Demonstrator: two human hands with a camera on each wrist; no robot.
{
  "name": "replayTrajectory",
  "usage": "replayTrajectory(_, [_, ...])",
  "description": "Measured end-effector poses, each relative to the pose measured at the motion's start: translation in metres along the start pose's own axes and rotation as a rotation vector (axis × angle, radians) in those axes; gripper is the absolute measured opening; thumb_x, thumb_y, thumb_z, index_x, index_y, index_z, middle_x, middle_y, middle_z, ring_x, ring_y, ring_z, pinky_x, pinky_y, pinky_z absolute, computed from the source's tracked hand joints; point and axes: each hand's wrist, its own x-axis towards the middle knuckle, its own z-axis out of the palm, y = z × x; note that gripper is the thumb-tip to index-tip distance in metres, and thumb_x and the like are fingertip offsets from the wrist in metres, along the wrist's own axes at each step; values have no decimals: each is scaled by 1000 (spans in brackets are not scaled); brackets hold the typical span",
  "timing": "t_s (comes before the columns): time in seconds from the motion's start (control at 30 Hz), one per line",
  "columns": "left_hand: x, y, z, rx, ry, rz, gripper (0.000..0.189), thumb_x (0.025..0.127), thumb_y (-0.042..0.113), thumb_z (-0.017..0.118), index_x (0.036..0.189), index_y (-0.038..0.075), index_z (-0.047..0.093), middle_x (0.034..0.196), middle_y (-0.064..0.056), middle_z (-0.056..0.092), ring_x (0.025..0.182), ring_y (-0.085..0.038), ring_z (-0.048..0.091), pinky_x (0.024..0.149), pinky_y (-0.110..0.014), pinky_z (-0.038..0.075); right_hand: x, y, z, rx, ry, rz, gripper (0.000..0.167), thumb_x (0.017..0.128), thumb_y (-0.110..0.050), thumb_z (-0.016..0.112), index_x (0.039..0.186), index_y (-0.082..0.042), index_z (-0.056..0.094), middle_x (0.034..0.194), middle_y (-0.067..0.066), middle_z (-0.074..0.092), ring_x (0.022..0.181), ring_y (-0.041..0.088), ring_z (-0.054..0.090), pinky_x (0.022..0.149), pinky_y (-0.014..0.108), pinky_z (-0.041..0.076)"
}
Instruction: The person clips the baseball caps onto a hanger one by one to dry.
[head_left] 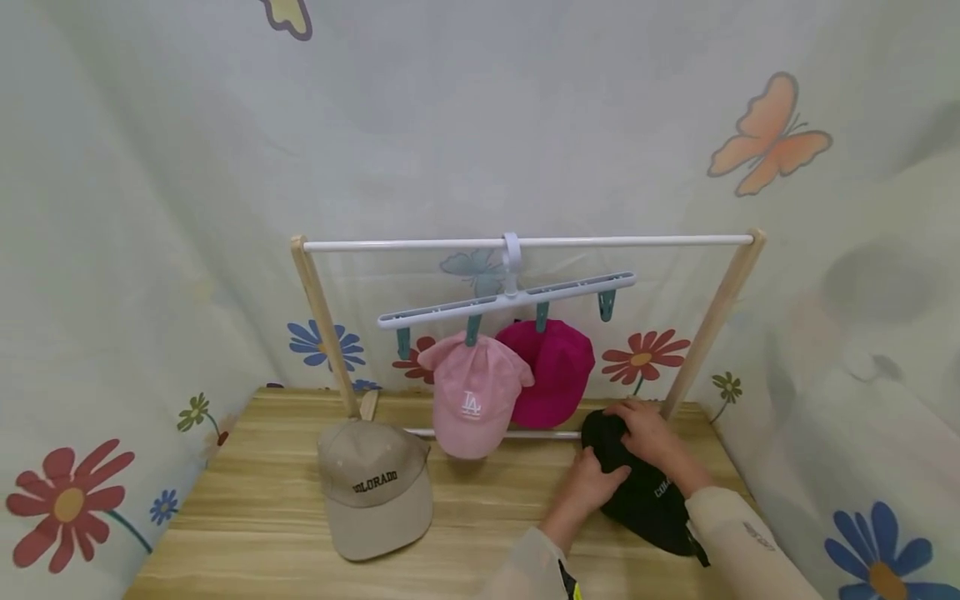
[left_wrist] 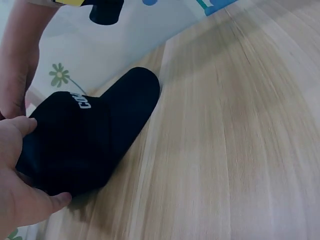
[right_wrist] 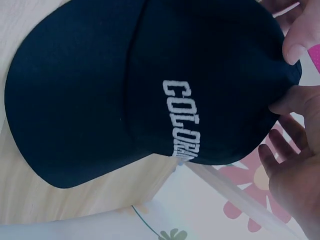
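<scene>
A black baseball cap (head_left: pixel 633 500) with white lettering is at the right of the wooden table, brim toward the front. My left hand (head_left: pixel 592 482) grips the left side of its crown, thumb against the fabric. On the far side of the crown, my right hand (head_left: pixel 651 435) holds the cap. In the right wrist view, both thumbs pinch the back of the crown, and the lettering on the black cap (right_wrist: pixel 210 60) faces the camera. The left wrist view has the brim of the black cap (left_wrist: pixel 135 95) pointing away from my left hand (left_wrist: pixel 20 185).
A white-barred rack (head_left: pixel 405 246) with wooden legs carries a tilted clip hanger (head_left: pixel 450 311). Green clips hold a light pink cap (head_left: pixel 474 379) and a magenta cap (head_left: pixel 558 375); two outer clips hang free. A beige cap (head_left: pixel 375 483) sits at left. Flowered fabric (head_left: pixel 165 208) surrounds the table.
</scene>
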Motion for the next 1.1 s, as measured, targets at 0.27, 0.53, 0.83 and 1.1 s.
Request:
replayTrajectory(0.27, [1,0,7,-40,39,0,79,92,38,73,146,-10,42,145,-29,48,133,-41,49,107,-51,44,1,5,-2,-18,-62,-69,45,76,14,66,118,2,69,117,23,65,111,45,59,97,63,46])
replayTrajectory(0.53, [3,-2,13,-148,42,19,76,91,34,75,145,-10,43,143,-27,52,134,-40,50,108,-52,43,14,9,-15,-52,-259,-138,38,77,11,70,114,2,70,114,22,67,107,44,61,94,59,50])
replayTrajectory(0.83, [9,1,13,-180,67,42,71,93,32,73,143,-11,45,140,-28,54,132,-40,52,108,-51,44,37,14,-26,-77,-594,-24,49,80,5,73,128,-5,66,132,21,60,121,41,56,103,58,46])
replayTrajectory(1.1, [12,3,11,-125,170,79,42,92,24,74,122,-4,63,116,-21,68,112,-35,64,93,-44,53,50,15,-30,-141,-665,-25,40,79,5,77,118,-5,71,116,13,67,107,31,62,98,50,51])
